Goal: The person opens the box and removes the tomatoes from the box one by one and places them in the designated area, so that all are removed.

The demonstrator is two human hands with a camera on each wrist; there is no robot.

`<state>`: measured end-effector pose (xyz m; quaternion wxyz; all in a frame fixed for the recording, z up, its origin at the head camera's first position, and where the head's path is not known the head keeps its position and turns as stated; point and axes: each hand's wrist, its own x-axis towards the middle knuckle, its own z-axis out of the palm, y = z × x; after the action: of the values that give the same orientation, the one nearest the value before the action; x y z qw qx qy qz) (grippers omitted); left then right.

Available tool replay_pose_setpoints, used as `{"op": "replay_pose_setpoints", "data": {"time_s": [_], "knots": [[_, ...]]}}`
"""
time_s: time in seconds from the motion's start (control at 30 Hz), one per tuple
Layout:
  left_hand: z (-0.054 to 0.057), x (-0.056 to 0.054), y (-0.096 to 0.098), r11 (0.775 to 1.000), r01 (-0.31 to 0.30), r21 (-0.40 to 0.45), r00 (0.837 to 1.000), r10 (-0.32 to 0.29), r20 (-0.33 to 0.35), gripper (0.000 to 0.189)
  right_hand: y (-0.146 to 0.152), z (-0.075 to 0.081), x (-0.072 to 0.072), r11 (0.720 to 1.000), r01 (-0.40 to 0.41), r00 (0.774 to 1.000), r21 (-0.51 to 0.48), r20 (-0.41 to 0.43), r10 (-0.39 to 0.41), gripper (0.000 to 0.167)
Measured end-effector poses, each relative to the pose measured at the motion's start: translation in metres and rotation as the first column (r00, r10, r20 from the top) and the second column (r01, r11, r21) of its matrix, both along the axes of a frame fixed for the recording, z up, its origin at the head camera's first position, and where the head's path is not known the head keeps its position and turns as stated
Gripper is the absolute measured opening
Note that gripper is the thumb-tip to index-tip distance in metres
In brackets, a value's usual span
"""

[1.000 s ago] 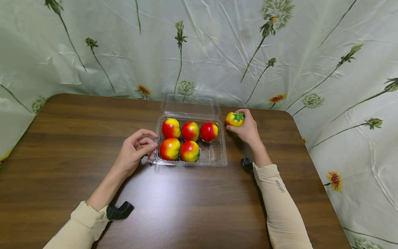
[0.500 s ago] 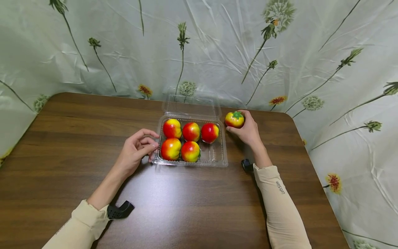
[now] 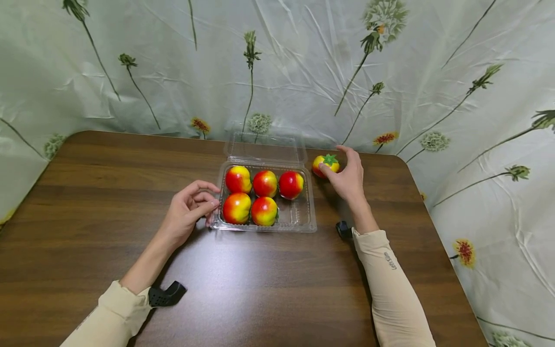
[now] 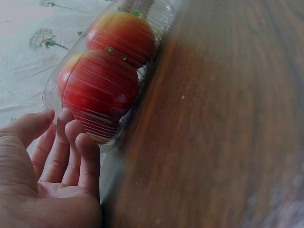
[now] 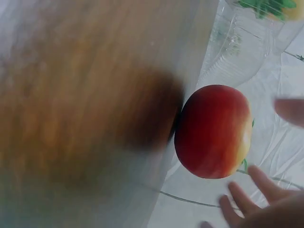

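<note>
A clear plastic clamshell box [image 3: 295, 222] holds several glossy red-and-yellow fruits [image 3: 237, 208], and its lid [image 3: 266, 147] stands open at the back. At the box's left edge, my left hand [image 3: 186, 209] holds the rim lightly between thumb and fingers, its fingertips against the end wall [image 4: 97, 123] in the left wrist view. Right of the box sits one loose tomato-like fruit [image 3: 321, 166] with a green leafy top. My right hand [image 3: 349, 176] is spread around it; in the right wrist view thumb and fingers stand apart from this fruit [image 5: 211, 133].
The brown wooden table [image 3: 260, 289] extends on all sides of the box. Behind it hangs a pale flower-printed cloth [image 3: 173, 72]. Black wrist devices [image 3: 168, 294] sit at both sleeve cuffs. Inside the box, the front right compartment [image 3: 296, 210] has no fruit.
My right hand, earlier gripping the loose fruit, has let go; its thumb and fingers have spread apart. The left hand stays at the box, and the fruit stays near its place.
</note>
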<state>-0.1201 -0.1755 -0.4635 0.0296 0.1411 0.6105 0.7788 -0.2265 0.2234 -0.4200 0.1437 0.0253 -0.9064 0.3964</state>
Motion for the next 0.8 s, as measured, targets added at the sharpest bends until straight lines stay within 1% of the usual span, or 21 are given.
{"op": "replay_pose_setpoints", "data": {"time_s": [0.1,0.17,0.23,0.37,0.47,0.63,0.8], "knots": [[0.000,0.000,0.000,1.000,0.001,0.007,1.000,-0.001,-0.001,0.024,-0.003,0.001,0.002,0.997,0.034,0.993,-0.067,-0.108,-0.041,0.056],[-0.001,0.000,0.000,1.000,0.002,0.011,1.000,-0.002,0.000,0.024,-0.006,0.002,0.004,0.994,0.038,0.986,-0.099,-0.158,-0.053,0.053],[-0.001,0.000,0.000,1.000,0.003,0.012,1.000,-0.003,-0.001,0.024,-0.008,0.002,0.007,0.993,0.026,0.981,-0.116,-0.188,-0.048,0.050],[0.000,0.000,0.000,1.000,-0.005,0.007,1.000,0.005,-0.002,0.024,-0.013,0.004,0.011,0.990,-0.025,0.972,-0.140,-0.233,-0.008,0.048],[0.000,0.001,0.000,1.000,-0.008,0.005,1.000,0.008,0.001,0.025,-0.018,0.004,0.013,0.987,-0.056,0.968,-0.148,-0.250,0.018,0.046],[0.000,0.001,-0.001,1.000,-0.007,0.005,1.000,0.007,-0.005,0.025,-0.027,0.003,0.018,0.985,-0.082,0.967,-0.149,-0.249,0.042,0.046],[0.000,0.000,-0.001,1.000,-0.001,0.004,1.000,0.001,-0.006,0.024,-0.037,0.003,0.027,0.979,-0.133,0.967,-0.152,-0.239,0.094,0.047]]}}
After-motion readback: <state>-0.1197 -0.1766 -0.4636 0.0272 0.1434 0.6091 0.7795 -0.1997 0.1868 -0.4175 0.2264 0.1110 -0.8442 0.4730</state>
